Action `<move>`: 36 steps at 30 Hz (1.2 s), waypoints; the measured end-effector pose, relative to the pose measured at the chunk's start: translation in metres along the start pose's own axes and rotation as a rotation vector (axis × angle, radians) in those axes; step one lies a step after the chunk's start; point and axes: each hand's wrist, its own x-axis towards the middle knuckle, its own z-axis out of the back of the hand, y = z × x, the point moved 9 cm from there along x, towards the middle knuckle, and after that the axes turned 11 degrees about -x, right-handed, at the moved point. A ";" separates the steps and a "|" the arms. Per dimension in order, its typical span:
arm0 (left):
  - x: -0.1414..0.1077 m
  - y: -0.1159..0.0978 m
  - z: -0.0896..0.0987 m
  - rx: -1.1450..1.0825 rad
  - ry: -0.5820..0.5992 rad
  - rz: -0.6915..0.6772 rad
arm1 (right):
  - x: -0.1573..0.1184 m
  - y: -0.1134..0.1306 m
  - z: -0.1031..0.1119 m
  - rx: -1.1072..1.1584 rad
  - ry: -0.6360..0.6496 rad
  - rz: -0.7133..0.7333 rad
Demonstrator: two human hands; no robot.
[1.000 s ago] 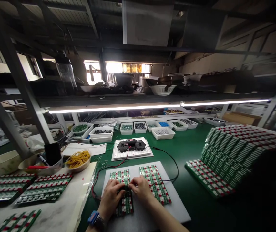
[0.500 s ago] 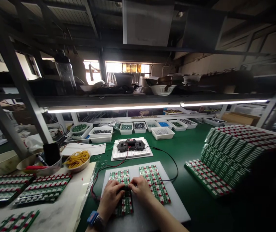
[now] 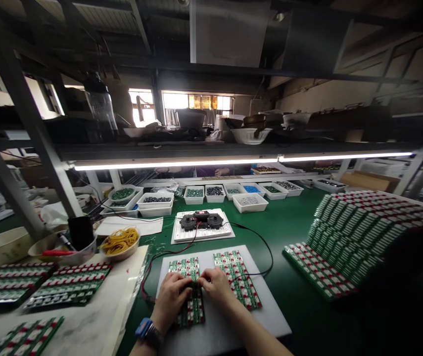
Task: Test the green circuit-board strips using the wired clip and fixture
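**Working left hand (image 3: 170, 296) and right hand (image 3: 216, 289) over a PCB strip (image 3: 192, 312)**

Watching remotely: fingers curled down at the strip's upper part; pinching or only touching, I cannot tell. Strip lies left of centre on a white cutting board (image 3: 270, 311), a second PCB strip (image 3: 238, 281) beside it, untouched. Far more strips stand stacked (image 3: 359, 232) along the green bench's (image 3: 296, 222) right side.

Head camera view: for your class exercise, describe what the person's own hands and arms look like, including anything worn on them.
The left hand and right hand are bare, with no gloves, and no sleeve shows on either forearm. The left wrist wears a wristwatch with a blue section and a dark band. Nothing is visible on the right wrist.
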 end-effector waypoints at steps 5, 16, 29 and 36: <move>0.000 0.005 -0.001 0.006 -0.010 -0.025 | 0.002 -0.001 -0.001 -0.011 0.015 -0.004; -0.001 0.006 -0.002 0.027 -0.006 -0.012 | 0.001 0.001 -0.001 -0.048 0.028 -0.028; 0.000 0.009 -0.005 0.030 0.000 0.050 | 0.003 0.003 -0.008 -0.105 0.021 -0.036; 0.002 0.003 -0.006 0.052 0.023 0.051 | 0.003 0.007 -0.003 -0.124 -0.012 -0.086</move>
